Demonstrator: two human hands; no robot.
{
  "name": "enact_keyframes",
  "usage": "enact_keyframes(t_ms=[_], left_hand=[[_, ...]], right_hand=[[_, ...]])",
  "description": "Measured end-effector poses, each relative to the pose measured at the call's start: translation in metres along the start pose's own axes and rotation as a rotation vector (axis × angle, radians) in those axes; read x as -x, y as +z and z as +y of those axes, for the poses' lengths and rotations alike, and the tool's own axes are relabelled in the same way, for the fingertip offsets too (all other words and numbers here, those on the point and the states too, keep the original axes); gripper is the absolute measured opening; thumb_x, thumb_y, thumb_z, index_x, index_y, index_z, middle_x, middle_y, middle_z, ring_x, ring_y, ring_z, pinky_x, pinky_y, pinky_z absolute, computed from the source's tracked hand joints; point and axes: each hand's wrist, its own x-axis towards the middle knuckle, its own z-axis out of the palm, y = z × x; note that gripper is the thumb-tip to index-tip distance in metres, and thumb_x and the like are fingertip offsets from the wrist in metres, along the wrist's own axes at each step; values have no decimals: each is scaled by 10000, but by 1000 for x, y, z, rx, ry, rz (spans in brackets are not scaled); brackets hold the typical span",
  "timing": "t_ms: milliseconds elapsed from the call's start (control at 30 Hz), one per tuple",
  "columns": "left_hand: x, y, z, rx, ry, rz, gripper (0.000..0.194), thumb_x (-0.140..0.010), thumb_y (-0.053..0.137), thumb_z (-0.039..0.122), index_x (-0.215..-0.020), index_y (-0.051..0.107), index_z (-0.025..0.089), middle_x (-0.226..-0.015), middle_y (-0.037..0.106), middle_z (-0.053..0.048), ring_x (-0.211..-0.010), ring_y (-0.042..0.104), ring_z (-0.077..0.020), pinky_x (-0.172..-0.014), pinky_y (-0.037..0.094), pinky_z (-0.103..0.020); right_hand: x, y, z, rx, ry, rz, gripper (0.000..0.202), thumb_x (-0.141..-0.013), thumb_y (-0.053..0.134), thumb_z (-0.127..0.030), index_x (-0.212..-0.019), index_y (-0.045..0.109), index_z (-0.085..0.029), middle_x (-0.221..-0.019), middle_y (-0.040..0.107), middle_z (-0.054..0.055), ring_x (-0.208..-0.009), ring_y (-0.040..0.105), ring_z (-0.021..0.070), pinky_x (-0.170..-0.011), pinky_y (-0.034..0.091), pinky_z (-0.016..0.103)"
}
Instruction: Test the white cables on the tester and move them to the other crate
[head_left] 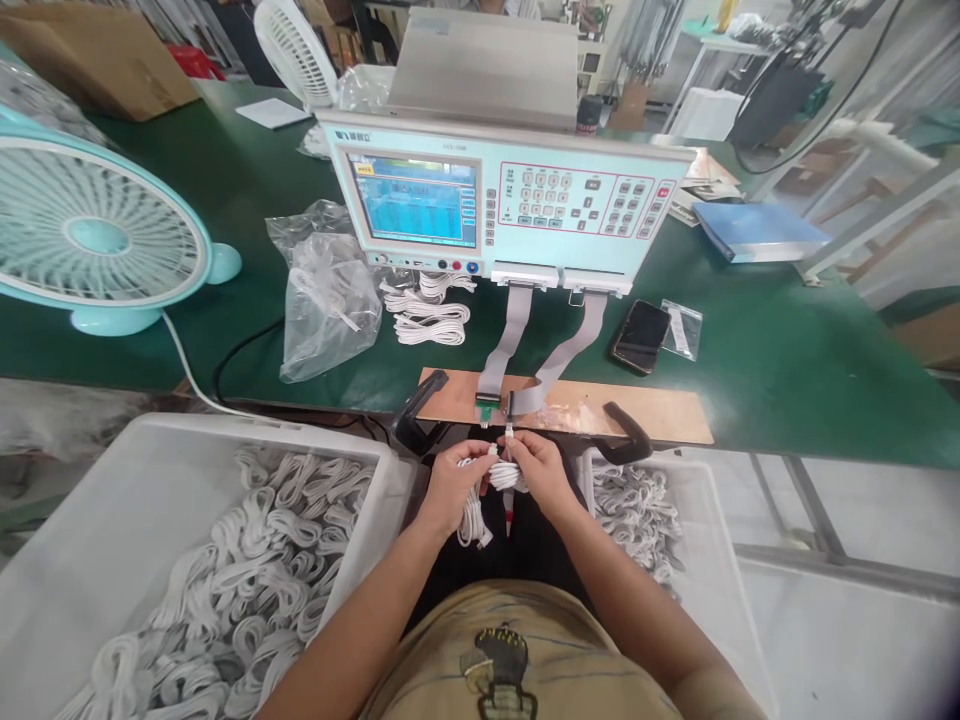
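My left hand [452, 485] is closed on a coiled white cable [472, 522], with one of its plugs pinched between thumb and fingers. Beside it, my right hand [541, 470] pinches the plug of a second white cable coil [504, 474], just below the end of the right grey ribbon cable [564, 350]. Whether that plug sits in the connector cannot be made out. A small green circuit board [486, 411] is at the end of the left ribbon cable [510, 340], on a wooden strip [577, 410] at the table edge. Both ribbons run up to a cable tester [495, 190] with a lit screen.
Coiled white cables fill a large bin [375, 440] at left; a smaller bin [712, 490] at right holds more. Black clamps [420, 405] grip the strip. A fan [97, 235], plastic bag [330, 290], phone [641, 336] and blue folder [757, 232] are on the green table [787, 390].
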Motion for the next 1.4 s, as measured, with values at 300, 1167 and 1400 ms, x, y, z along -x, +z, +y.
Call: enact_keyframes(t_ms=[300,1167,1400], left_hand=[[-5,-11,25,-326,130,-220,259,-757,531,388,-659,597,156,-460,498,26,-412,419,-80,-401,309,-179],[-14,3,1,119,145,37,228,-706,603,330,-588,568,137,-568,487,18,-523,429,-81,-510,347,-192],[-16,-1,-3,34,132,2,307,-722,593,429,-662,602,128,-564,497,12,-510,413,-84,-499,325,-195]], right_hand=[[-3,12,-8,-260,173,66,250,-630,668,-383,-685,642,-140,-547,570,-8,-464,464,93,-474,358,228],[-11,0,0,-29,75,0,253,-687,646,-415,-733,695,-171,-654,633,17,-631,538,129,-657,421,268],[-8,5,-1,-80,103,1,295,-708,627,-442,-780,693,-164,-687,643,27,-614,540,133,-655,427,273]])
